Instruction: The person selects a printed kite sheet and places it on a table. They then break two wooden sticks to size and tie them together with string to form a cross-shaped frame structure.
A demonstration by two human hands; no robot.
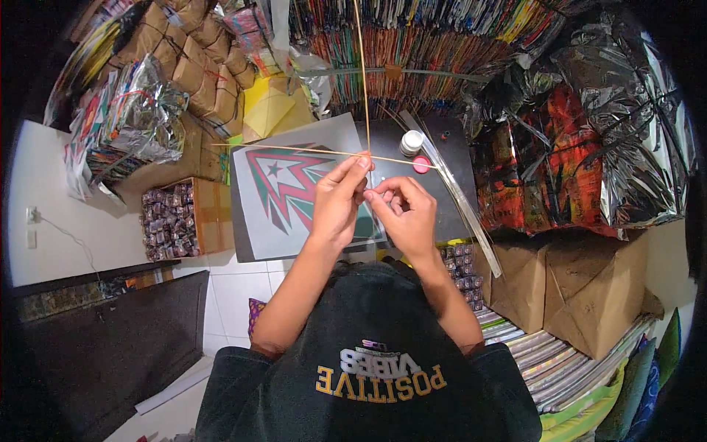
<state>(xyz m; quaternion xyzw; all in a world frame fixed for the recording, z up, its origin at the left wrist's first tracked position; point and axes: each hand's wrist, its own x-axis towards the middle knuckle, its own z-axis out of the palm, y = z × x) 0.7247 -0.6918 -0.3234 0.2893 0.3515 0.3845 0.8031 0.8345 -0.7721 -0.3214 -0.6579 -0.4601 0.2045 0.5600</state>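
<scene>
Two thin bamboo sticks cross in front of me: a long upright stick (364, 74) and a crosswise stick (294, 150). My left hand (337, 202) pinches them where they meet, thumb against fingers. Just below and to the right, my right hand (409, 217) is closed with its thumb and fingertips pressed together, close to the left fingers. What it pinches, if anything, is too small to make out. Under the hands lies a pale sheet (254, 225) with a red, green and black zigzag pattern and a star, on a dark low table (387, 132).
A white jar (412, 140) and a pink-red round lid (421, 164) stand right of the sticks. Long thin strips (471, 221) lie along the table's right side. Bundled kites (405, 48) fill the back; a carton (213, 214) sits left, brown paper packages (589, 295) right.
</scene>
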